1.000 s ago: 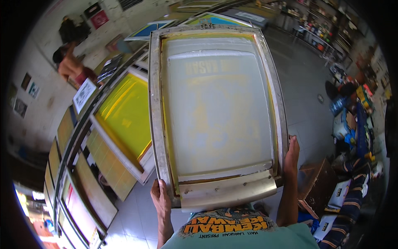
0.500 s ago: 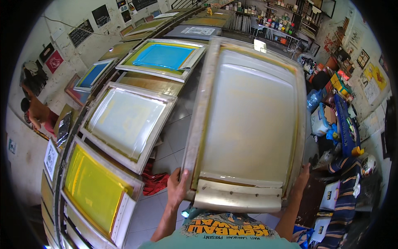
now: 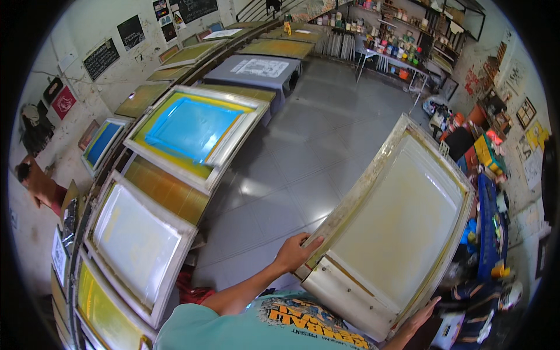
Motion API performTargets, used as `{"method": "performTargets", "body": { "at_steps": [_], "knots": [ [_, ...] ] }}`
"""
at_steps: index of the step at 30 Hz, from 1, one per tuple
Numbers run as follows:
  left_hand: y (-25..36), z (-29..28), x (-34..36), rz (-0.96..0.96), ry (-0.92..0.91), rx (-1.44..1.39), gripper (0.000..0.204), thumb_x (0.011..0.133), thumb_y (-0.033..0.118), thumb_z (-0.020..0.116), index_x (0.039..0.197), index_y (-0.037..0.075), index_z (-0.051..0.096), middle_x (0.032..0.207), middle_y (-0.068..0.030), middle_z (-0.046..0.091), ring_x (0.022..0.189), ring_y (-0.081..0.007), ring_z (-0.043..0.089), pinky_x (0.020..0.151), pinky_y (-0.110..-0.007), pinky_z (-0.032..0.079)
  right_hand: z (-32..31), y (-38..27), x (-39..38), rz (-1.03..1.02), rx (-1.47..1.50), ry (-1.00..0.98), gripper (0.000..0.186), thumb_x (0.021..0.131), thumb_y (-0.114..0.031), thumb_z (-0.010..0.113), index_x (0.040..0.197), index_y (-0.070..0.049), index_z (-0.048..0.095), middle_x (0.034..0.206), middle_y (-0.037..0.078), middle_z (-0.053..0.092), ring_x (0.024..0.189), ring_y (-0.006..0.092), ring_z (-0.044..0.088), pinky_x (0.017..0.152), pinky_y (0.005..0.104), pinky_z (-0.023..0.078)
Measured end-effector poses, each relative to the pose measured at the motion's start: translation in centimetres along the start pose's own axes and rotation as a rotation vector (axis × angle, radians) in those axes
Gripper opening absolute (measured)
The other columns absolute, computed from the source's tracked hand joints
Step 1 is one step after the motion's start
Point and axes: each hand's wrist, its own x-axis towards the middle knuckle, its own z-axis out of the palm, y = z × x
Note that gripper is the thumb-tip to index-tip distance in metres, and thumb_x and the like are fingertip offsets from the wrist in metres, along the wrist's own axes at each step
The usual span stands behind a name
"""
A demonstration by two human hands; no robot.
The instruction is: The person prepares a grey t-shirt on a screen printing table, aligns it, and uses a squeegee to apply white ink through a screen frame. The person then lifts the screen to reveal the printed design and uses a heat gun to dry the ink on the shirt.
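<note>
A large screen printing frame with pale, whitish mesh is held up at the right, tilted, in front of my teal shirt. My left hand grips its left side near the lower corner, thumb on top of the rim. At the opposite lower side my right hand holds the edge, its fingers partly hidden. A wide squeegee with a cream, screw-studded bar lies across the near end inside the frame. Several other frames lie at the left, among them a white-inked screen and a blue-inked screen.
A long printing table runs along the left, with a yellow-inked screen at its near end. Grey floor tiles lie between table and frame. Shelves with ink pots stand at the back; clutter lines the right wall. Another person is far left.
The held frame has swung to the right and slanted, moving away from the table. Both hands keep their hold on it. My view has turned, showing more floor.
</note>
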Motion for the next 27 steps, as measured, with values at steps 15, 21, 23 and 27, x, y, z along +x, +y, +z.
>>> {"method": "performTargets", "body": {
  "at_steps": [15,21,23,27],
  "knots": [
    [7.0,-3.9,34.4,-0.152,0.355,-0.272,0.064,0.096,0.057,0.059,0.114,-0.004,0.069,0.094,-0.0148,0.073,0.085,-0.0180,0.065,0.080,-0.032,0.051,39.7,-14.9,30.7,0.006,0.123,-0.442,0.070,0.106,-0.053,0.034,0.145,0.005,0.044,0.141,0.015,0.052,0.128,0.0267,0.050,0.111,0.0372,0.034],
    [8.3,-9.7,47.2,-0.156,0.546,-0.279,0.065,0.094,0.058,0.061,0.103,-0.005,0.070,0.083,-0.0115,0.068,0.077,-0.0151,0.059,0.072,-0.031,0.049,59.0,-16.3,42.2,-0.402,-0.094,-0.356,0.074,0.103,-0.060,0.038,0.135,0.006,0.051,0.135,0.017,0.054,0.128,0.0275,0.048,0.112,0.0408,0.033],
    [8.7,-12.4,50.7,-0.203,0.560,-0.286,0.065,0.094,0.059,0.062,0.098,-0.006,0.070,0.078,-0.0099,0.065,0.073,-0.0144,0.056,0.068,-0.031,0.047,64.6,-18.9,43.7,-0.295,-0.073,-0.427,0.074,0.103,-0.061,0.038,0.134,0.005,0.051,0.138,0.017,0.052,0.131,0.0271,0.045,0.113,0.0412,0.032],
    [7.1,-15.9,56.1,-0.244,0.748,-0.288,0.063,0.095,0.056,0.061,0.094,-0.007,0.068,0.072,-0.0087,0.061,0.069,-0.0132,0.050,0.063,-0.032,0.044,78.5,-24.3,43.4,-0.252,-0.089,-0.736,0.066,0.107,-0.049,0.035,0.139,0.006,0.049,0.138,0.020,0.054,0.129,0.0284,0.051,0.110,0.0375,0.037]
  ]
}}
